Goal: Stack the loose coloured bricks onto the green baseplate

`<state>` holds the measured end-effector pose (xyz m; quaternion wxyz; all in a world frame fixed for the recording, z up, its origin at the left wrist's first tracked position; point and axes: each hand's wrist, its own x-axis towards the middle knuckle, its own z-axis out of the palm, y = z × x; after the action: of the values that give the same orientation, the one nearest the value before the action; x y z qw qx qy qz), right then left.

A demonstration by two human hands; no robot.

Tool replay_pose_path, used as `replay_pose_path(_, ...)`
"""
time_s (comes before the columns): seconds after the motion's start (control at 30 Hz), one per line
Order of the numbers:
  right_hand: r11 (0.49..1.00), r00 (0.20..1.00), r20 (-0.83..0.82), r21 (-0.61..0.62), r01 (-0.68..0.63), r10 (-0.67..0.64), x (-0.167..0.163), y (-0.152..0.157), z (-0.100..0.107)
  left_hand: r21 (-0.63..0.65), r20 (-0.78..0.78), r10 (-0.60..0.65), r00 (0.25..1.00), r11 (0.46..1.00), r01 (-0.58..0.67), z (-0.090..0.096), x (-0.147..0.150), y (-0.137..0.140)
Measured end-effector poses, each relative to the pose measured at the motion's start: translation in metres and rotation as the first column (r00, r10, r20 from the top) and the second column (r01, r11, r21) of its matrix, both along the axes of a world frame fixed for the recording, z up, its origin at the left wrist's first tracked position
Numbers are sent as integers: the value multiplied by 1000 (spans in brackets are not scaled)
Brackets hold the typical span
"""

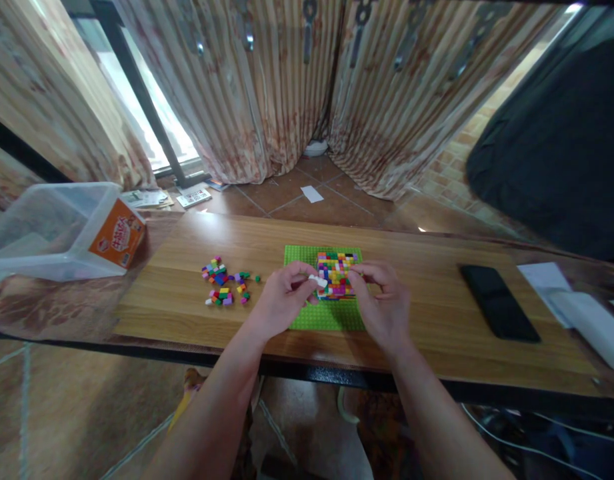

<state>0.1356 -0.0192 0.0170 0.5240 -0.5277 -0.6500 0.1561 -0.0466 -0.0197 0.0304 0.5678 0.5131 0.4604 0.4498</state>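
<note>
A green studded baseplate [327, 318] lies on the wooden board, and a block built of many coloured toy bricks [337, 267] stands on it. My left hand [285, 293] pinches a white toy brick [319, 281] between thumb and forefinger, just in front of the block's left part. At the block's right side is my right hand [384, 297], its thumb and forefinger drawn together against or very near the bricks. Whatever those right fingertips hold, if anything, is too small to make out. Both hands cover parts of the baseplate.
Loose coloured bricks [221, 279] lie scattered on the wooden board [177, 293] to the left. Beyond its left end stands a clear plastic bin [77, 233] with an orange label. A black phone [497, 303] rests toward the right, near a white object [599, 330] and paper [544, 283].
</note>
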Motion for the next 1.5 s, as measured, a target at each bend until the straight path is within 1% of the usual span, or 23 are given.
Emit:
replay_pose_path(0.1,994,990,89,4,-110,109,-4,-4,4,80,-9,57,998,995,-56,-5,4,0)
replay_pose_path(0.2,987,971,180,15,-160,155,-6,-5,3,135,6,134,991,982,-133,-10,10,1)
replay_pose_path(0.3,986,963,216,15,-168,161,-5,-3,0,121,52,147,988,981,-152,-15,16,3)
replay_pose_path(0.37,985,960,226,6,-170,164,-4,-2,-2,104,51,155,987,982,-159,-17,19,3)
replay_pose_path(0.43,987,957,245,-5,-160,156,-3,0,-4,88,14,162,987,983,-162,-18,21,4)
replay_pose_path(0.57,994,941,321,-16,-111,111,0,4,-7,86,-114,183,976,981,-174,-17,18,4)
replay_pose_path(0.73,996,918,386,4,-95,86,3,7,-10,132,-315,214,925,975,-180,-12,12,5)
replay_pose_path(0.8,995,919,384,14,-99,86,3,7,-10,149,-355,222,908,972,-180,-10,12,5)
replay_pose_path(0.9,995,932,353,9,-98,89,3,6,-12,170,-364,236,901,968,-185,-10,14,6)
replay_pose_path(1.13,997,972,225,-31,-67,72,4,6,-11,155,-376,234,897,970,-188,-12,17,6)
replay_pose_path(1.2,998,985,165,-51,-37,45,5,7,-8,158,-390,238,890,969,-190,-10,17,6)
replay_pose_path(1.3,995,995,98,-93,37,-28,8,7,-6,158,-420,251,872,967,-201,-10,17,7)
replay_pose_path(1.37,990,995,81,-129,61,-50,8,7,-7,157,-432,255,865,966,-207,-11,17,7)
replay_pose_path(1.5,984,993,108,-169,54,-36,5,7,-12,163,-449,260,855,964,-208,-16,20,9)
